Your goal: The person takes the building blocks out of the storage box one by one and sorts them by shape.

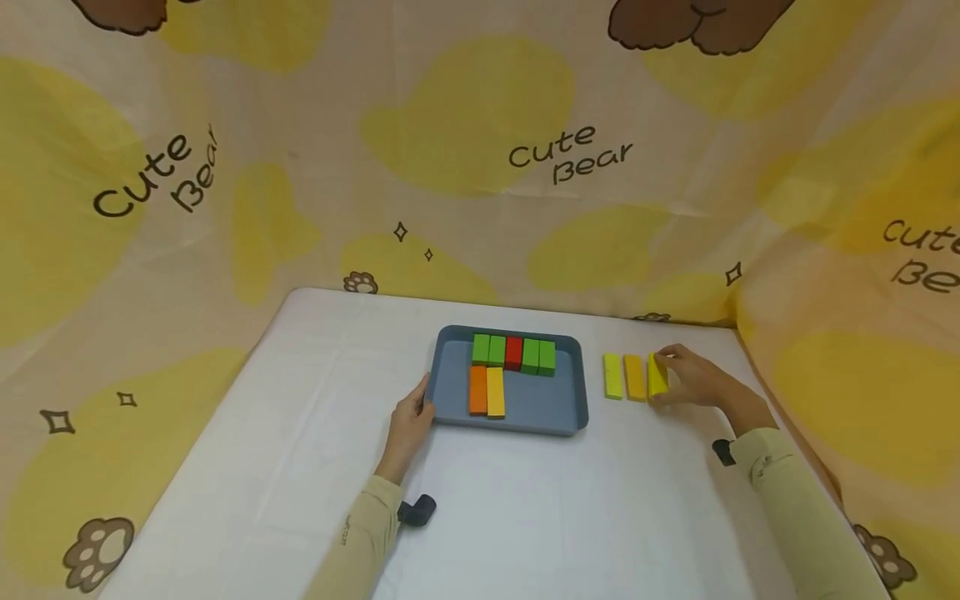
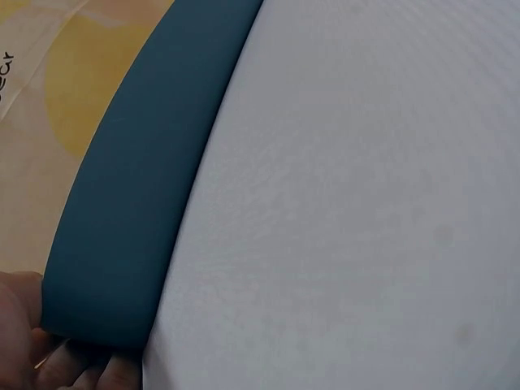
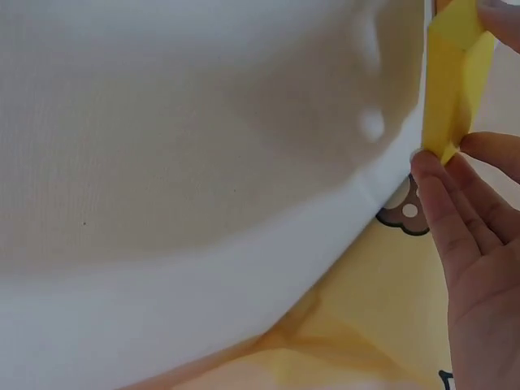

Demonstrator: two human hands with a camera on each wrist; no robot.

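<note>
In the head view my left hand (image 1: pixel 408 419) grips the front left corner of a blue-grey tray (image 1: pixel 517 427). The left wrist view shows the tray's outer wall (image 2: pixel 130 195) close up, with fingers curled under its corner. Inside the tray, a back row holds several green blocks (image 1: pixel 547 358) and one red block (image 1: pixel 513 353). In front of that row lie an orange block (image 1: pixel 477 392) and a yellow-orange block (image 1: pixel 495 393), side by side. My right hand (image 1: pixel 693 379) pinches a yellow block (image 3: pixel 447 89) by its two ends, thumb at the near one.
Left of the right hand, a lime-yellow block (image 1: pixel 612 377) and an amber block (image 1: pixel 635 379) lie on the white table (image 1: pixel 525 517). A patterned cloth (image 1: pixel 465 167) hangs behind the table and along both sides.
</note>
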